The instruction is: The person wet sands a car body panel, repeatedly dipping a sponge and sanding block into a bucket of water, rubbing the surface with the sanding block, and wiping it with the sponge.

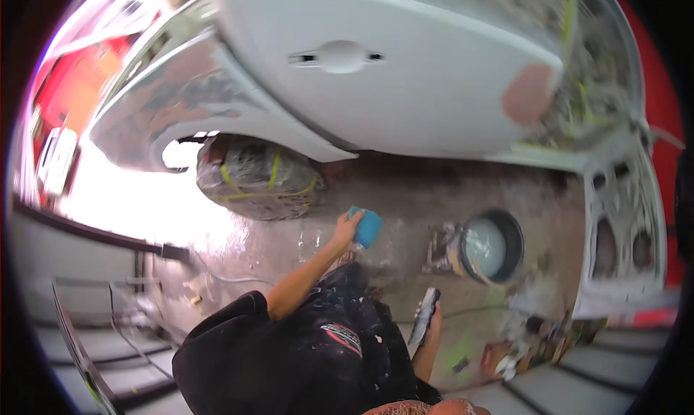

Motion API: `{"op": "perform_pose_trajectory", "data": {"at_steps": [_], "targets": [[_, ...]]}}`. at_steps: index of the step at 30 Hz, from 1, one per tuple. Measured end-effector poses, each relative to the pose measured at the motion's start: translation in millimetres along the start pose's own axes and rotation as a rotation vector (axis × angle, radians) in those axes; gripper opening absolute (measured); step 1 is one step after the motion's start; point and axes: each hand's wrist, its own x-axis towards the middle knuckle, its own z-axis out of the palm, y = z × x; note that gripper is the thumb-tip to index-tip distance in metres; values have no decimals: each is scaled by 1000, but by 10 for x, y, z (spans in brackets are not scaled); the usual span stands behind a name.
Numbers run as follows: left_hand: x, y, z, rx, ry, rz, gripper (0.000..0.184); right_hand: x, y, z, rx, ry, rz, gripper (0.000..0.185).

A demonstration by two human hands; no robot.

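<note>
My left hand is closed on a blue sponge, held out over the floor in front of me. Lower and to the right, my right hand grips a long grey sanding block. Beyond both hands is a light grey car door with a round handle recess and a pinkish filler patch near its right edge. To its left sits a fender with bare and reddish patches, above a wheel wrapped in plastic and yellow tape. Neither hand touches the car.
A dark bucket of cloudy water stands on the floor right of centre, beside a stained container. A loose perforated panel is at the right. Bottles and rubbish lie lower right. A metal rack stands lower left.
</note>
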Motion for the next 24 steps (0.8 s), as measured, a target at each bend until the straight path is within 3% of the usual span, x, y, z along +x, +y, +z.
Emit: {"op": "perform_pose_trajectory", "data": {"at_steps": [5,12,15,17,19,21,24], "targets": [[233,186,1241,-81,-328,-36,29,48,235,-245,106,143,-84,53],[27,417,3097,360,-874,-14,44,-503,724,-307,415,419,-129,51],[239,-125,3905,561,-976,274,60,-729,974,-303,550,509,-118,53],[539,-840,4347,1001,-914,495,68,-853,1258,-408,613,529,-77,56],[844,-1024,4720,1279,-1056,394,65,-823,1331,-271,619,569,-46,59],[1134,-1731,4959,1398,-1123,523,48,-1033,1390,-53,604,646,-58,63],[1318,-2482,5144,1556,-1207,660,34,-1261,1712,111,644,780,95,60]]}}
